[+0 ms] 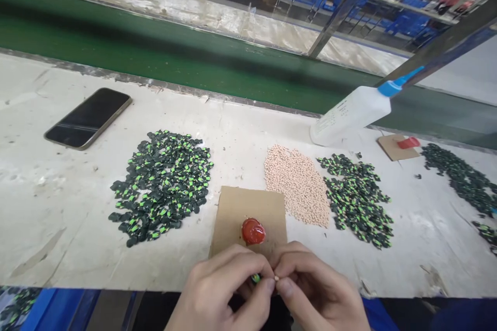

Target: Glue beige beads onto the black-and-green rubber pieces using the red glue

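Note:
At the table's near edge, my left hand pinches a small black-and-green piece, mostly hidden by the fingers. My right hand meets it fingertip to fingertip, closed on a tiny beige piece. Whether the two pieces touch I cannot tell. Just beyond the fingers lies a cardboard square with a round red dab or shallow cap of something glossy on it. A heap of black-and-green pieces spreads to the left. Beige pieces form a pile right of the cardboard, beside another black-and-green heap.
A white squeeze bottle with a blue nozzle stands tilted in view behind the piles. A phone lies far left. Farther right are a second cardboard piece with a red cap and more dark pieces. A green strip runs behind the table.

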`<state>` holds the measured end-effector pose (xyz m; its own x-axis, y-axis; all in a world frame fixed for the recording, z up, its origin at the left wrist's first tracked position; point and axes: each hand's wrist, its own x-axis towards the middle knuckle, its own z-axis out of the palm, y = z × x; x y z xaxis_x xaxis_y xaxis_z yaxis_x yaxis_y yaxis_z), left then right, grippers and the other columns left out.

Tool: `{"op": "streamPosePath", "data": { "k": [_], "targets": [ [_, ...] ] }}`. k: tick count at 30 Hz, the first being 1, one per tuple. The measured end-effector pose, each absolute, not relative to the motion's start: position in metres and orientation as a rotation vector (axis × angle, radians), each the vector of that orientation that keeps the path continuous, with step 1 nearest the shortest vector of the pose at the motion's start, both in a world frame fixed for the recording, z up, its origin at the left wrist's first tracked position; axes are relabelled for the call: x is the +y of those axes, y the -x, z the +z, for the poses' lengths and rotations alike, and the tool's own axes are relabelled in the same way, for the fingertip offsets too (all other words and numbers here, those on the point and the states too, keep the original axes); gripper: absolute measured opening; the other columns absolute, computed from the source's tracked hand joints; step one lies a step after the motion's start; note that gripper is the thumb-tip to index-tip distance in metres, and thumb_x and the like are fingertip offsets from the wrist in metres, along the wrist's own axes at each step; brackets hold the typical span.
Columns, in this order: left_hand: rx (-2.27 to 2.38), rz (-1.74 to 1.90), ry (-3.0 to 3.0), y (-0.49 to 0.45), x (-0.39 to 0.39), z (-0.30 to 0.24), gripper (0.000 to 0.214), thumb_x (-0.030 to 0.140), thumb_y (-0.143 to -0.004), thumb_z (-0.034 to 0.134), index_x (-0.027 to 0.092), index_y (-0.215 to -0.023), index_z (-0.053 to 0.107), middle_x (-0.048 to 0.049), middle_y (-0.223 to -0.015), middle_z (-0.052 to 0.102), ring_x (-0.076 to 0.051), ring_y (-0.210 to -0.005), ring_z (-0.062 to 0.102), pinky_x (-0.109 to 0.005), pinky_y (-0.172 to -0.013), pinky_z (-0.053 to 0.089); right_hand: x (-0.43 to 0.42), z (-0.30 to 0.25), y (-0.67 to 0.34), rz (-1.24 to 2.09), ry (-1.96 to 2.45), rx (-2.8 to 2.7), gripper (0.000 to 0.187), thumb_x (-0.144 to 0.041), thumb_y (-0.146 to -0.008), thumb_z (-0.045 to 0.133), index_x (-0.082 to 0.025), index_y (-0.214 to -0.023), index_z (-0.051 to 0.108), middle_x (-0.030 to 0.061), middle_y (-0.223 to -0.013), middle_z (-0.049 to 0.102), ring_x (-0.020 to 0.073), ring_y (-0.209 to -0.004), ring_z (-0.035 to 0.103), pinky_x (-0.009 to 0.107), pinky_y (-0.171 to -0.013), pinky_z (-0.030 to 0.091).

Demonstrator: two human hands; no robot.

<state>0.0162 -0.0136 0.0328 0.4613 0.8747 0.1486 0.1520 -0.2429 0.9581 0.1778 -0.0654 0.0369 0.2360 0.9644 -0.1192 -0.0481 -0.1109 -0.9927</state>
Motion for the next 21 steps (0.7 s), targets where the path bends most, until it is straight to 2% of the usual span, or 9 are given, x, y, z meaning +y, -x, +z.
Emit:
{"op": "streamPosePath", "data": {
  "k": [4, 10, 15, 18, 21],
  "targets": [
    [0.877, 0.87, -1.705, -0.008, -0.012, 0.029, 0.024, 0.003, -0.091, 0.062, 0.025, -0.09, 0.07, 0.0026, -0.08, 0.076, -0.012, -0.062, 0.072, -0.016, -0.059, 0.059, -0.062, 0.033, -0.195, 1.087, 1.405, -1.249, 0.015, -0.027, -0.097, 0.071, -0.025, -0.084, 0.078, 0.0054, -0.08, 0.073, 0.0186, -0.07, 0.07, 0.025, -0.063, 0.059],
    [1.034, 0.937, -1.703, 0.008, -0.007, 0.012, 0.018, 0.008, -0.095, 0.067, 0.026, -0.094, 0.07, 0.0053, -0.085, 0.079, -0.011, -0.069, 0.076, -0.014, -0.068, 0.061, -0.058, 0.021, -0.194, 0.738, 1.649, -1.305, 0.013, -0.021, -0.096, 0.07, -0.026, -0.085, 0.075, 0.0046, -0.084, 0.072, 0.02, -0.077, 0.068, 0.027, -0.069, 0.059],
    [1.018, 1.008, -1.87, 0.01, -0.003, 0.003, 0.029, 0.004, -0.099, 0.058, 0.023, -0.115, 0.073, -0.0013, -0.103, 0.083, -0.014, -0.092, 0.08, -0.016, -0.087, 0.061, -0.054, 0.011, -0.192, 0.732, 1.626, -1.428, 0.016, -0.017, -0.098, 0.065, -0.025, -0.089, 0.076, 0.0054, -0.09, 0.076, 0.0204, -0.081, 0.072, 0.028, -0.07, 0.059],
    [1.061, 0.945, -1.831, 0.011, -0.005, 0.001, 0.035, 0.005, -0.1, 0.055, 0.025, -0.124, 0.07, -0.0013, -0.107, 0.082, -0.013, -0.097, 0.079, -0.017, -0.087, 0.061, -0.054, 0.009, -0.192, 0.722, 1.667, -1.357, 0.015, -0.02, -0.098, 0.066, -0.025, -0.088, 0.077, 0.0064, -0.092, 0.076, 0.0215, -0.084, 0.072, 0.029, -0.072, 0.059],
    [1.115, 0.937, -1.761, 0.012, -0.006, 0.002, 0.028, 0.009, -0.098, 0.06, 0.026, -0.116, 0.072, 0.0005, -0.1, 0.082, -0.013, -0.089, 0.08, -0.016, -0.081, 0.062, -0.056, 0.007, -0.192, 0.715, 1.662, -1.379, 0.015, -0.018, -0.099, 0.066, -0.026, -0.09, 0.076, 0.0069, -0.093, 0.076, 0.0217, -0.086, 0.072, 0.03, -0.074, 0.059]
  ]
}}
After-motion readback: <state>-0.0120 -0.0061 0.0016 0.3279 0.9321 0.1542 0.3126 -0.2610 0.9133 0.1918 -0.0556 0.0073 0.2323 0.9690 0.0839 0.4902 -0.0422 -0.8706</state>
